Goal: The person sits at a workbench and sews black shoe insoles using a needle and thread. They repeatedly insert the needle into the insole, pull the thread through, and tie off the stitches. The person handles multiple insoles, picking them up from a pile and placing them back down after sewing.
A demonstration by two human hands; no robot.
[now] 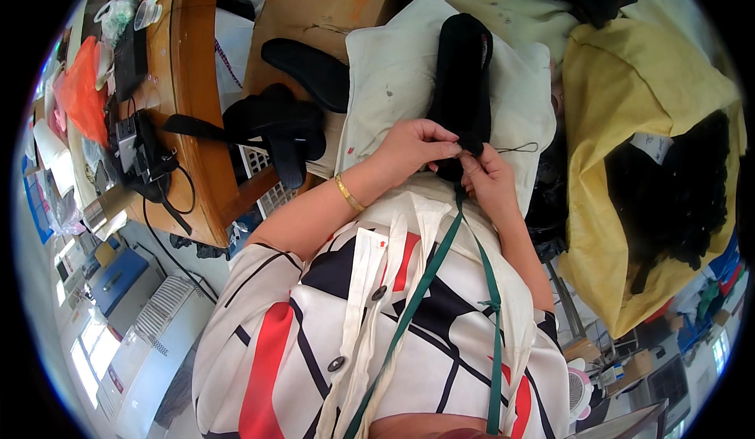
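Observation:
A long black fabric shoe point(462, 69) lies on a white cloth point(385, 69) in front of me, its near end between my hands. My left hand point(415, 148) pinches the edge of that near end with thumb and forefinger. Close beside it, my right hand point(491, 178) is closed on the same end of the black shoe. A thin dark loop of wire or cord point(519, 150) sticks out to the right, just past the right hand; whether the fingers hold it is hidden. A green ribbon point(448, 242) runs down from near the hands over my clothes.
To the left, black shoe pieces point(295, 128) and a black sole point(307, 69) rest by a cardboard box point(322, 7). Beyond stands a wooden table point(185, 85) with a black device point(138, 152). On the right, a yellow sack point(629, 69) holds black pieces point(668, 195).

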